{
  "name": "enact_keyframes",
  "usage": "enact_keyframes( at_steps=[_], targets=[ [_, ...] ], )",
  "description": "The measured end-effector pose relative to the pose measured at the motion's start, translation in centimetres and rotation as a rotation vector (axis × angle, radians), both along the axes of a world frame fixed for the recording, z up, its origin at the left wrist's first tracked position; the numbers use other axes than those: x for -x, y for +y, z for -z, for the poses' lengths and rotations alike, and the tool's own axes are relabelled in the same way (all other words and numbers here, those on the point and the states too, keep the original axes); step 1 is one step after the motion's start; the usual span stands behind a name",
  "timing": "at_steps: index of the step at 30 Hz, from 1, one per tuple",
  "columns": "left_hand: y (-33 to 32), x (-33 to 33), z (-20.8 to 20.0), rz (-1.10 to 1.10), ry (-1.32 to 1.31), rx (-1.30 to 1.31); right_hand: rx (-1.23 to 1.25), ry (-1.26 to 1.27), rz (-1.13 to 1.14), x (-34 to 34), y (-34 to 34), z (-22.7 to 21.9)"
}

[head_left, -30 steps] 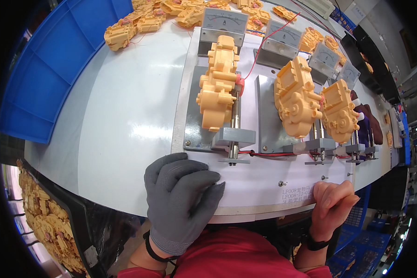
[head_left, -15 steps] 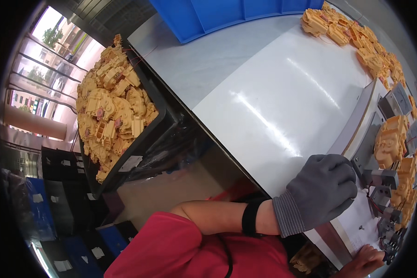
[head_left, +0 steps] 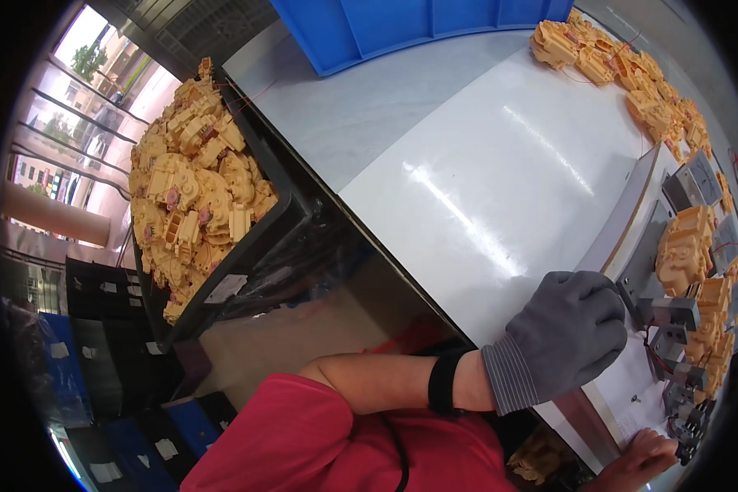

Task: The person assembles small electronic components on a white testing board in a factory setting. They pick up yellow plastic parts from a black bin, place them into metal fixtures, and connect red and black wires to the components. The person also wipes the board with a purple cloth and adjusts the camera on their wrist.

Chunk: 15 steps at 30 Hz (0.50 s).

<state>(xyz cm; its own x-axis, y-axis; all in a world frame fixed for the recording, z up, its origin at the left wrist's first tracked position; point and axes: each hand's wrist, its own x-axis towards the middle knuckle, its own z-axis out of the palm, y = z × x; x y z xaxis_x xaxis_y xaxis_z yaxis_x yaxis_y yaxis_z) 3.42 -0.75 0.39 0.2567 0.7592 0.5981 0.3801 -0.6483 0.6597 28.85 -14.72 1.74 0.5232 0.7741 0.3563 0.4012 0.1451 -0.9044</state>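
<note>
My left hand, in a grey knitted glove, is closed with its fingers curled down beside the grey edge of a fixture. Whatever it may hold is hidden under the fingers. Lower right, my bare right hand is also closed, at the dark small parts at the fixture's near end; what lies in its fingers does not show. Yellow plastic housings sit in the fixture, just right of my left hand. A small screw-like piece lies on the white surface between my hands.
The white tabletop carries a blue bin at the back and heaped yellow housings at the far right. On the left stands a black crate piled with yellow housings. Blue and black boxes stand beyond it.
The whole view has shifted slightly to the left. Both hands stay at nearly the same places, with their fingers still curled.
</note>
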Motion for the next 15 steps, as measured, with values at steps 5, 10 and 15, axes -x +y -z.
enact_keyframes(
  at_steps=[5, 10, 15],
  targets=[
    [-0.4, 0.1, -0.1, -0.012, -0.011, -0.014, -0.023, -0.018, 0.027, 0.8, 0.5, -0.3],
    [-0.4, 0.1, -0.1, -0.009, -0.003, -0.026, -0.008, -0.114, 0.203, 2.9, 1.2, -0.8],
    [-0.2, 0.5, -0.4, 0.058, 0.053, 0.020, -0.155, 0.189, -0.037, 1.7, 0.4, -0.2]
  ],
)
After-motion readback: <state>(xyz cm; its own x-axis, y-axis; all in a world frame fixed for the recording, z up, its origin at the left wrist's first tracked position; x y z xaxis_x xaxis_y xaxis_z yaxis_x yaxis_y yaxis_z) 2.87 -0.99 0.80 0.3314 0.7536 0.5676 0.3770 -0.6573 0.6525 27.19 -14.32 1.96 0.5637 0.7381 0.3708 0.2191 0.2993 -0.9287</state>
